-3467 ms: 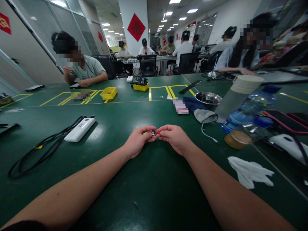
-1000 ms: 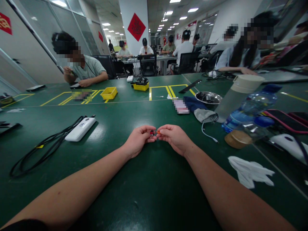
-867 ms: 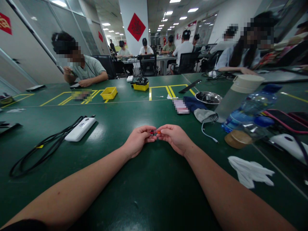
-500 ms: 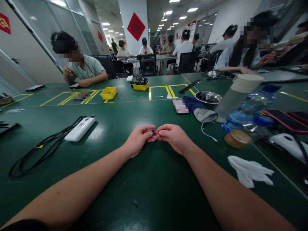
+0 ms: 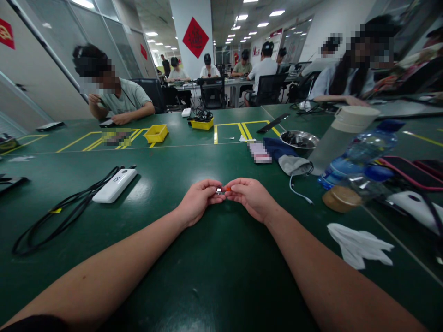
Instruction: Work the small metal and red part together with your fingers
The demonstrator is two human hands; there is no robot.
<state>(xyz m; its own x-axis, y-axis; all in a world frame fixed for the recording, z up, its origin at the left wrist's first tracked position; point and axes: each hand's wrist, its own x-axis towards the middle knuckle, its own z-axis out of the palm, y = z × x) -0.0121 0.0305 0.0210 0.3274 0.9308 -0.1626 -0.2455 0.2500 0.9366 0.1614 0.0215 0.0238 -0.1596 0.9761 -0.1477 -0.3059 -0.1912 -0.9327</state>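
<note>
My left hand (image 5: 200,200) pinches a small shiny metallic piece (image 5: 219,190) between thumb and fingers; its exact kind is too small to make out. Facing it, my right hand (image 5: 249,197) pinches a small orange piece (image 5: 228,188), partly covered by the fingertips. The fingertips of both hands nearly meet above the green table (image 5: 221,258), and the two small pieces are side by side. Whether the pieces touch, I cannot tell.
On the left lies a white power bank (image 5: 115,186) with a looped black cable (image 5: 65,216). To the right are a crumpled white glove or cloth (image 5: 360,244), a water bottle (image 5: 358,150), a tumbler (image 5: 341,138) and a metal bowl (image 5: 299,140). Yellow trays (image 5: 156,133) stand ahead; people sit beyond.
The piece in my left hand has turned and now shows a bright, shiny face. More of the orange piece shows at my right fingertips. Both hands stay in nearly the same place.
</note>
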